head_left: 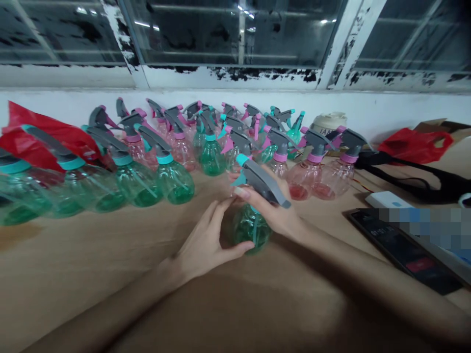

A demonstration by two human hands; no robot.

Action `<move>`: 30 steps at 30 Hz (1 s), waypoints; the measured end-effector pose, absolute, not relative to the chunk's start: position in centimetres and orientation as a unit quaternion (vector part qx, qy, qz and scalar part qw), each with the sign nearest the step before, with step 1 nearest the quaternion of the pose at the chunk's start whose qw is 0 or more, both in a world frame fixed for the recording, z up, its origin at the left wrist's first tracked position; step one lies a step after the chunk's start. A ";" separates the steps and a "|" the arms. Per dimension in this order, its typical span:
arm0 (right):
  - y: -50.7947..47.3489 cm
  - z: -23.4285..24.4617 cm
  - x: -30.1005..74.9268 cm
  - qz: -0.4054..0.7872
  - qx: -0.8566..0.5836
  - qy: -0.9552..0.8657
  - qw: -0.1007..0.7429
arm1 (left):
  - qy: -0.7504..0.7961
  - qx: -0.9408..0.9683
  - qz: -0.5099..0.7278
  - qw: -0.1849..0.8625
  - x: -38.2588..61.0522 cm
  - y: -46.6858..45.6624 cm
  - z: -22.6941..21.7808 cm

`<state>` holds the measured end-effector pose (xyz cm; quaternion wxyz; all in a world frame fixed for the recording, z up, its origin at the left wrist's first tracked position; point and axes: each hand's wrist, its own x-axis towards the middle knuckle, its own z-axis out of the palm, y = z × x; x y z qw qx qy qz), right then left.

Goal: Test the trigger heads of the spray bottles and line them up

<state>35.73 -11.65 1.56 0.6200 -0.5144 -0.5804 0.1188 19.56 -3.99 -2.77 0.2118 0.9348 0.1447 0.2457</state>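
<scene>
A green spray bottle (247, 230) with a grey and teal trigger head (262, 182) stands on the wooden table (91, 274) in the middle of the view. My left hand (206, 242) cups the bottle's round body from the left, fingers and thumb curled around it. My right hand (274, 208) is wrapped around the neck and trigger head from the right.
Several green and pink spray bottles (172, 176) stand in rows behind, along the wall. A red plastic bag (47, 135) lies at the far left, another red bag (415, 144) at the right. A black phone (397, 245), a white box (388, 200) and black straps (423, 176) lie on the right.
</scene>
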 end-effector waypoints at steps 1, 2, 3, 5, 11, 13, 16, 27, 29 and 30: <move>-11.3 1.7 35.1 0.125 -0.513 -0.586 0.614 | 0.151 0.933 0.256 0.204 19.2 -4.0 -2.5; -10.9 1.8 34.5 0.129 -0.512 -0.594 0.606 | 0.160 0.931 0.265 0.195 18.9 -4.0 -2.2; -10.5 2.0 34.0 0.127 -0.510 -0.601 0.602 | 0.169 0.929 0.273 0.182 18.5 -4.0 -1.9; -9.5 2.2 33.1 0.109 -0.505 -0.617 0.593 | 0.187 0.928 0.283 0.153 17.7 -3.8 -1.4; -7.0 2.5 32.8 0.022 -0.504 -0.648 0.571 | 0.234 0.933 0.267 0.059 16.5 -2.5 -0.3; -6.9 2.5 33.3 0.014 -0.494 -0.663 0.563 | 0.248 0.935 0.250 0.034 16.4 -2.0 0.0; -8.1 2.6 34.7 -0.016 -0.498 -0.677 0.542 | 0.263 0.935 0.239 0.004 16.5 -1.2 0.3; -10.8 3.0 39.4 -0.085 -0.713 -0.566 0.405 | 0.297 0.921 0.209 -0.140 18.9 1.7 2.6; -10.4 2.9 39.4 -0.081 -0.746 -0.545 0.374 | 0.298 0.918 0.202 -0.165 19.4 1.9 3.1; -10.2 2.8 39.3 -0.080 -0.758 -0.536 0.362 | 0.297 0.918 0.197 -0.176 19.5 2.0 3.2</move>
